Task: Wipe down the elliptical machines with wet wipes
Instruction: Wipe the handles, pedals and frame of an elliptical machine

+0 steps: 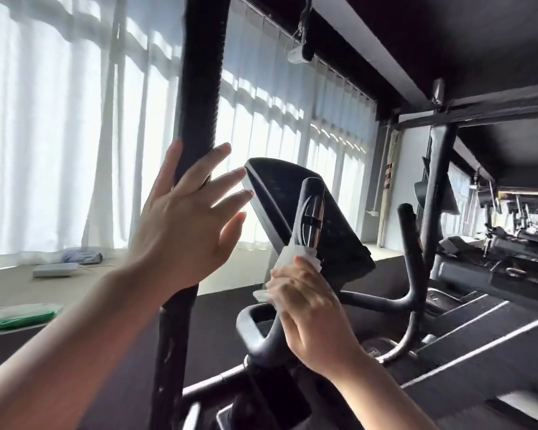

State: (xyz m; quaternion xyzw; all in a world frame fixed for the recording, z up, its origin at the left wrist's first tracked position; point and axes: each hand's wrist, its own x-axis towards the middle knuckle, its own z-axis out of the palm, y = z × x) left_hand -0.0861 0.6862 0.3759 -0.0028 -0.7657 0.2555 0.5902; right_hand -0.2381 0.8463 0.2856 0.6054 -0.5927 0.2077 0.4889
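Note:
I stand at a black elliptical machine whose console tilts up in the middle of the view. My left hand is spread with straight fingers against the tall black moving handle bar on the left. My right hand grips a white wet wipe wrapped round the short fixed handle, just below its shiny metal pulse sensor. The wipe bunches out above and beside my fingers.
A green pack, a white flat box and a bluish bundle lie on the light ledge at left under white curtains. The right-side moving handle and more gym machines stand to the right.

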